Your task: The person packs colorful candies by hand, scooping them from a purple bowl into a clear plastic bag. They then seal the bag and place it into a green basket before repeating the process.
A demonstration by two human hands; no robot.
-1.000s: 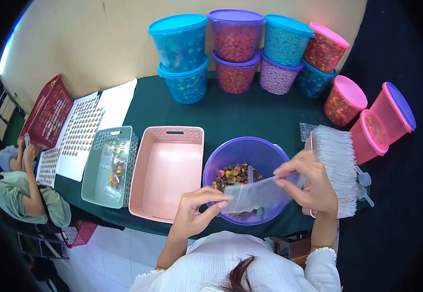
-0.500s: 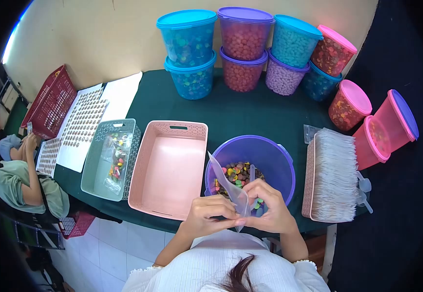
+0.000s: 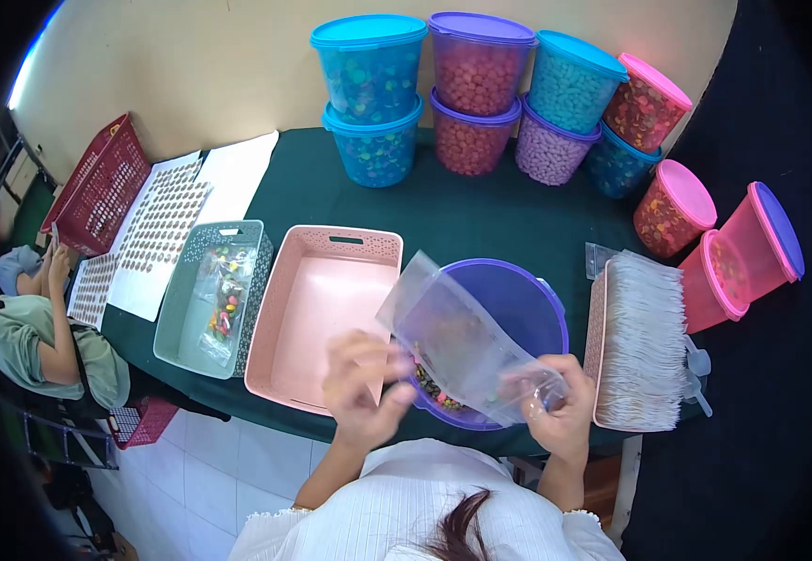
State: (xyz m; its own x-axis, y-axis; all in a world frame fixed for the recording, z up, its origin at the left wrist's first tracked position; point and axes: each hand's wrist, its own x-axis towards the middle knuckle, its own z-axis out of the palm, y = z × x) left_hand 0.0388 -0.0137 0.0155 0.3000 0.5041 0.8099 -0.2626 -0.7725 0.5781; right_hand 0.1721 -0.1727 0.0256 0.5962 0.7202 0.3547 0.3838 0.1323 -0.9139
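My right hand point(image 3: 558, 411) grips one end of a clear plastic bag point(image 3: 457, 332), which slants up and to the left over the purple tub point(image 3: 527, 299) of mixed coloured candies. My left hand point(image 3: 361, 385) is blurred, just left of the bag near the tub's front rim; I cannot tell whether it touches the bag. The bag hides most of the candies. An empty pink basket point(image 3: 323, 318) lies left of the tub.
A grey basket point(image 3: 202, 309) holds a filled candy bag. A pink tray of stacked clear bags point(image 3: 638, 341) sits at the right. Lidded candy tubs point(image 3: 476, 93) line the back. Sheets of small pieces point(image 3: 158, 234) and a red basket point(image 3: 97, 192) lie left, near a seated person point(image 3: 36, 341).
The bag has swung from upright between both hands to spread wide over the tub. My right hand has moved right and my left hand has slid left, away from the bag's lower end.
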